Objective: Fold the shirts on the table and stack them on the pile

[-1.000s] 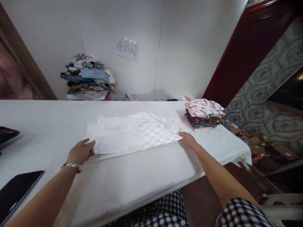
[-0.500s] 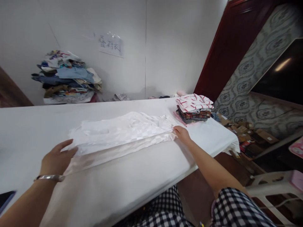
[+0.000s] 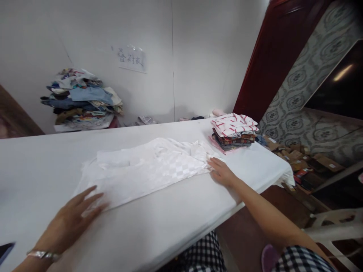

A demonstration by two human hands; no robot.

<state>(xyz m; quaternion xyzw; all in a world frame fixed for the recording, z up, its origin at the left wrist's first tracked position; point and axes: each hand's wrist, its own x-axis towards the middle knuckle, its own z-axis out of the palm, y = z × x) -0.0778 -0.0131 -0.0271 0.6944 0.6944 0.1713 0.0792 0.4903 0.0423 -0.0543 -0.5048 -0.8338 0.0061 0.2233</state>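
A white shirt (image 3: 153,172) with a faint checked weave lies in a long folded strip across the white-covered table (image 3: 159,215). At its near left corner is my left hand (image 3: 72,217), fingers spread and slightly blurred, a silver bracelet on the wrist. The fingertips are at the cloth's edge; whether they press on it I cannot tell. My right hand (image 3: 222,172) rests on the strip's right end, fingers stretched out over the bunched fabric. Just beyond that hand stands a stack of folded clothes (image 3: 234,132), with a white and red patterned piece on top.
A tall heap of mixed clothes (image 3: 83,100) sits against the wall at the back left. Above it to the right hangs a paper sign (image 3: 132,58). Cardboard boxes (image 3: 326,162) lie on the right, behind a white plastic stool (image 3: 334,230). A dark flat object (image 3: 5,251) shows at lower left.
The shirt's raised near edge has come down flat on the table. My left hand has let go and moved nearer to me; my right hand has opened from a pinch onto the cloth.
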